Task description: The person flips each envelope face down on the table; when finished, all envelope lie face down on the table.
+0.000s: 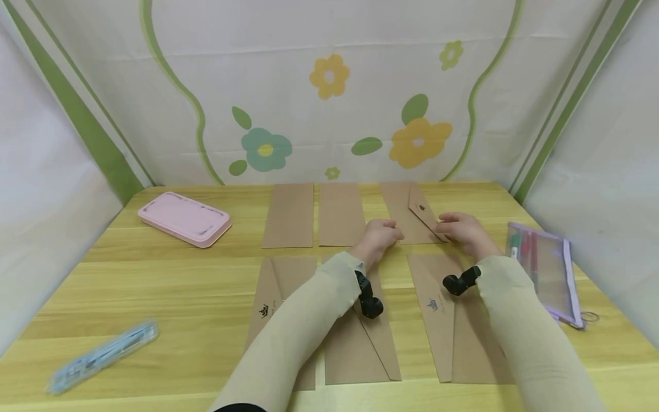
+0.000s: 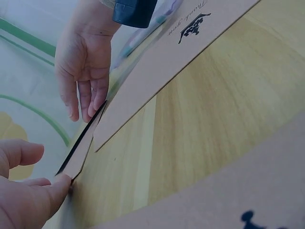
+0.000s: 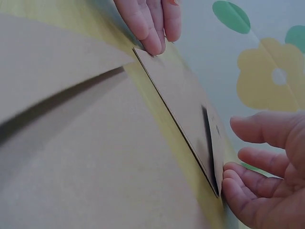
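Observation:
Both hands are at the near corners of a brown paper envelope (image 1: 399,212) at the back right of the table. My left hand (image 1: 380,236) touches its left corner with fairly straight fingers. At its right corner my right hand (image 1: 463,229) rests its fingertips on the edge, the thumb standing apart in the right wrist view. The envelope's pointed flap (image 3: 215,148) is on the right side and lifts slightly. Two more envelopes lie beside it, a middle one (image 1: 341,212) and a left one (image 1: 289,214), plain side up.
A nearer row holds a left envelope (image 1: 296,274), a middle envelope (image 1: 355,355) partly under the left sleeve, and a right envelope (image 1: 437,320), flaps showing. A pink case (image 1: 182,214) and a blue pen packet (image 1: 105,355) lie left; a purple-edged zip pouch (image 1: 553,269) lies right.

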Available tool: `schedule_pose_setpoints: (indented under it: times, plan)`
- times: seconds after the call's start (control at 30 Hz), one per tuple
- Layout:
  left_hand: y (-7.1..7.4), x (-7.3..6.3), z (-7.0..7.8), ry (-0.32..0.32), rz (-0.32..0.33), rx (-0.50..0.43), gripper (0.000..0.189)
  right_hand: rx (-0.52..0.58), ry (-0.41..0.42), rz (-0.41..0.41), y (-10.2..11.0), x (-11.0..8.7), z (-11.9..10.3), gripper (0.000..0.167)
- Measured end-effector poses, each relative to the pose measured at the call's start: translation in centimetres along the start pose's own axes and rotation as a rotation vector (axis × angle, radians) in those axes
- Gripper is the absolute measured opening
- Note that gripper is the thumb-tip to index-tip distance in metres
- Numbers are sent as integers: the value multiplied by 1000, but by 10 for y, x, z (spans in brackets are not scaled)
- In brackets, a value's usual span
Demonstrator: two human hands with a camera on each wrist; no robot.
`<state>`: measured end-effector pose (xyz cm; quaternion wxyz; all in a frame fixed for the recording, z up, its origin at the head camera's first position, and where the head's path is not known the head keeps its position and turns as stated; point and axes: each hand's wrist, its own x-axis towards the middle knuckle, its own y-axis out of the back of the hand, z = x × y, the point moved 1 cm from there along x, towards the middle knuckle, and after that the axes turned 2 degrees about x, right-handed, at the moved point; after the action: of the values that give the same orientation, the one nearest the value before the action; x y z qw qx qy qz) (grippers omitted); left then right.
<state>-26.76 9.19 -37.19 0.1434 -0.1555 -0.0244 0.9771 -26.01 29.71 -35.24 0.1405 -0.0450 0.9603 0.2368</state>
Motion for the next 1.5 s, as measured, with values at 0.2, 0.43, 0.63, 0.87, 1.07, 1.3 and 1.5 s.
schedule_pose_setpoints:
  times: [0.2, 0.43, 0.63, 0.87, 1.07, 1.3, 1.5]
  plan:
    - [1, -3, -1, -13, 29, 24, 50, 8, 9, -5, -1, 0, 4, 63]
    - [5, -6, 0, -103, 32, 8, 44, -8, 62, -17, -9, -2, 1, 62]
    - [15, -6, 2, -205, 77, -14, 39, 64, 62, -88, -24, -2, -7, 63]
    - [28, -12, 7, -257, 133, -85, 37, 153, 78, -125, -43, 2, -16, 59]
    - [33, -18, 17, -261, 161, -142, 34, 234, 64, -130, -56, 3, -20, 55]
    - [36, -20, 27, -312, 161, -176, 36, 340, 87, -161, -67, 1, -22, 54]
    - [41, -21, 34, -330, 148, -96, 39, 425, 72, -191, -73, -1, -25, 53]
